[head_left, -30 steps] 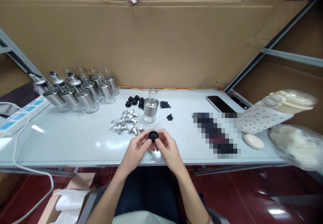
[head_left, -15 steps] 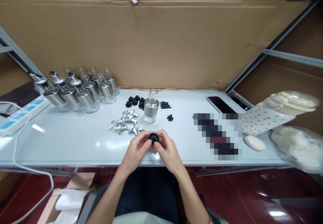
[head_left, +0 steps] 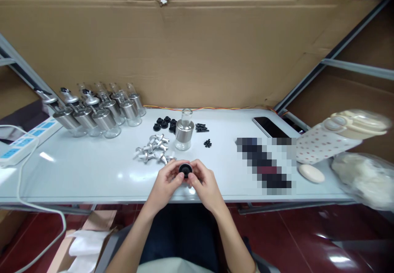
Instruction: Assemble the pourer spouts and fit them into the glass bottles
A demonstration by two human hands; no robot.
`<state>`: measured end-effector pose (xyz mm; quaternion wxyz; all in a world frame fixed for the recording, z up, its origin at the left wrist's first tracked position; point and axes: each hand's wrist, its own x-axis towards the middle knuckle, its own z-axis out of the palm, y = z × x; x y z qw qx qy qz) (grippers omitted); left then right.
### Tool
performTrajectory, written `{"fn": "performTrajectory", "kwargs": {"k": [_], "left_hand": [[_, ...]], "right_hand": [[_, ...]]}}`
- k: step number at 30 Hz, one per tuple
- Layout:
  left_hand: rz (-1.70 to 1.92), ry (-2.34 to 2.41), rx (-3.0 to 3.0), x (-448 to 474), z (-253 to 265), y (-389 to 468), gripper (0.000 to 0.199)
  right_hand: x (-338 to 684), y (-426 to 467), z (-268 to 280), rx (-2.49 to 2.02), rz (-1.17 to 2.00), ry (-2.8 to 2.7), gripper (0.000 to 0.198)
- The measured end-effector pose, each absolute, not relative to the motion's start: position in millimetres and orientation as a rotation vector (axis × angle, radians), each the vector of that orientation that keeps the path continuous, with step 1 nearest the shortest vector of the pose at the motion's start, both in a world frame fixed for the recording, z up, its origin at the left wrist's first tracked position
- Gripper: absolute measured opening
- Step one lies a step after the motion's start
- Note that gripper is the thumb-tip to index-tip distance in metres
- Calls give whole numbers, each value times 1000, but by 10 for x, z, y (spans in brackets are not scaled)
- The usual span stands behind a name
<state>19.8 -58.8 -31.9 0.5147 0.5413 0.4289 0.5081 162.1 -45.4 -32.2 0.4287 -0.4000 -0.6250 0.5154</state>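
Note:
Between my left hand (head_left: 168, 185) and my right hand (head_left: 203, 183) is a round black stopper (head_left: 185, 169), its hollow side facing up toward me. Fingers and thumbs of both hands close around its rim; its underside is hidden. Just beyond my hands stands a glass bottle (head_left: 184, 131) with a steel band and no spout. To its left lie several silver pourer spouts (head_left: 154, 148), with black stoppers (head_left: 164, 122) behind them. Right of the bottle are thin black tubes (head_left: 202, 128) and a small heap of tiny black caps (head_left: 207, 143).
Several banded bottles (head_left: 104, 119), some with pourers fitted, stand at the left by a power strip (head_left: 27, 139). On the right are a phone (head_left: 271, 127), a spotted flask (head_left: 329, 142), an oval white object (head_left: 311, 173) and a plastic bag (head_left: 363, 178). Cardboard (head_left: 197, 51) walls the back.
The black stopper has tilted and shifted very slightly left between my fingers. Both hands keep almost the same place and grip.

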Motion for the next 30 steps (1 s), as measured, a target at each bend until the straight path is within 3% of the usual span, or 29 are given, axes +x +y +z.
{"fn": "performTrajectory", "kwargs": {"k": [30], "left_hand": [[1193,1136,1482,213,-317,-600,25]], "right_hand": [[1619,-464,-303,-1089,1270,-1484,12]]}}
